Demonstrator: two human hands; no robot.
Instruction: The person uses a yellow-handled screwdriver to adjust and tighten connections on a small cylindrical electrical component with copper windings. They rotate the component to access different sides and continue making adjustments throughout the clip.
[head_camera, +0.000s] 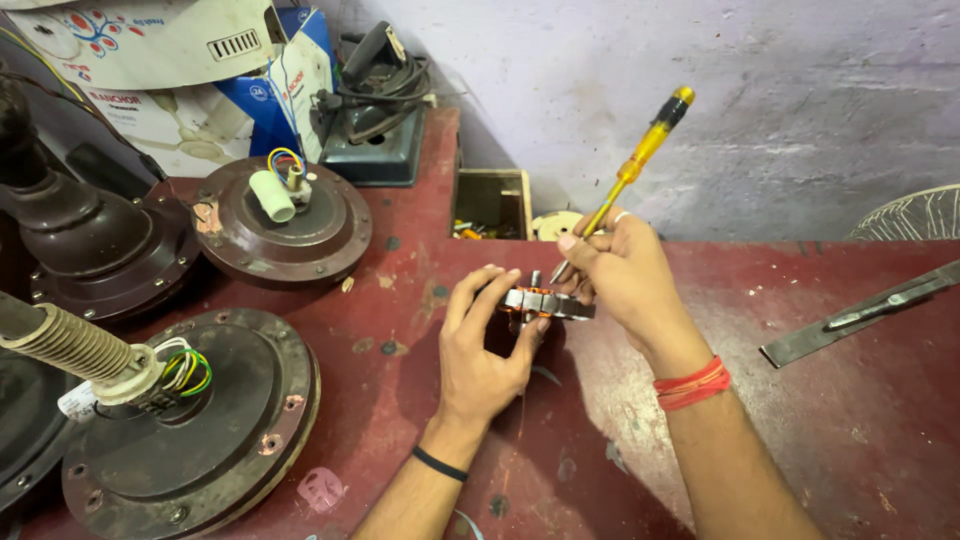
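From the head camera I looked down on a worn red surface (800, 400). My left hand (480, 350) had its fingers (470, 290) curled around a small stator (545, 302), a flat metal ring with copper windings showing at its edge, held just above the middle of the surface. My right hand (625, 275) was closed on a yellow-handled screwdriver (635, 165), pinched low on the shaft, the handle slanting up and away toward the wall and the tip down at the top of the stator, touching it or very nearly; I could not tell which.

As I judged it, the work on this piece was midway: the stator was already out of any housing and bare in my grip, yet the tool was at it, so whatever I was prying or testing there was not finished.

To my left stood three dark brown ceiling fan motor housings: the nearest (190, 430) with a ribbed sleeve and coloured wires at its hub, another (285, 220) farther back with a white capacitor on top. All looked closed up. A flat metal blade (860, 312) lay well apart to the right.
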